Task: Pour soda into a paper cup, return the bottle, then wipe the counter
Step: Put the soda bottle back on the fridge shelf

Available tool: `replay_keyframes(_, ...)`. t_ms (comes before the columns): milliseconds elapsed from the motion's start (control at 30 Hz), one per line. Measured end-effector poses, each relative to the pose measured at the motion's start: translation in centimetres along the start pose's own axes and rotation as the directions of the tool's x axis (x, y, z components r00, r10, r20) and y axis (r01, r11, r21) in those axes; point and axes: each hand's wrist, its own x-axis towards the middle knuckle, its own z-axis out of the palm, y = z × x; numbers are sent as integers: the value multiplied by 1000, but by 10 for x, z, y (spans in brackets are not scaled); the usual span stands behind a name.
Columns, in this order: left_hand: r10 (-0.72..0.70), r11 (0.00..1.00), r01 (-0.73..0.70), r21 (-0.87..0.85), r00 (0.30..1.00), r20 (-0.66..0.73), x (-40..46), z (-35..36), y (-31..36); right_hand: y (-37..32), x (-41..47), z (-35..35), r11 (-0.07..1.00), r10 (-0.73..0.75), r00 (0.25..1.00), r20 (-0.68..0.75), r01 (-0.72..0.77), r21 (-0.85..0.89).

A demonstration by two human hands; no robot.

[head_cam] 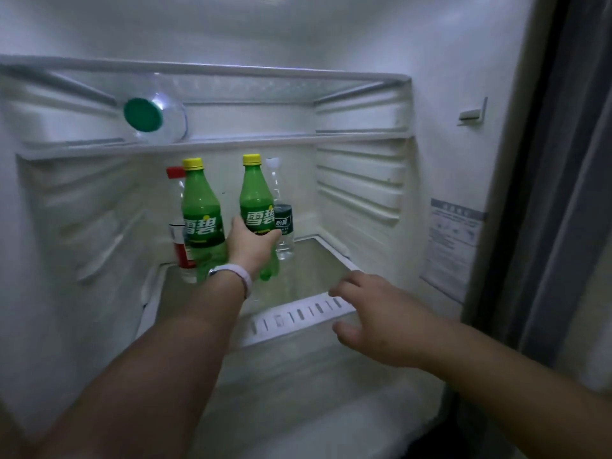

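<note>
two soda bottles (231, 210) side by side on fridge shelf (298, 276)

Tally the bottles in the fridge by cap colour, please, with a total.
Yellow cap, green plastic soda bottles: 2, one standing free, one gripped by the left hand
Red cap, clear bottle: 1
White cap, clear water bottle: 1
Green cap, clear bottle lying on the upper shelf: 1
Total: 5

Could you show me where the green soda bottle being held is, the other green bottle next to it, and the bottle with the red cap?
Held green soda bottle (256, 197), head view: on its green body above the label.
Second green bottle (198, 200), head view: on its upper body.
Red-capped bottle (175, 172), head view: on its red cap.
</note>
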Motion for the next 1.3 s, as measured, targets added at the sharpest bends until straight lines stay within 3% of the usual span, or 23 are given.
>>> replay_keyframes(400, -55, 980, 37, 196, 995, 87, -32, -12, -1, 8, -30, -16, 999, 22, 1000, 5, -22, -39)
replay_keyframes(633, 15, 997, -31, 68, 974, 224, -93, -38, 18, 3, -55, -27, 999, -22, 1000, -10, 22, -24)
replay_keyframes(1000, 116, 989, -141, 46, 927, 356, -206, -92, 50, -6, -97, -36, 988, -149, 989, -18, 150, 36)
replay_keyframes(1300, 230, 869, -343, 356, 918, 323, -302, -128, 34, -12, -136, -31, 965, -252, 968, -21, 252, 74)
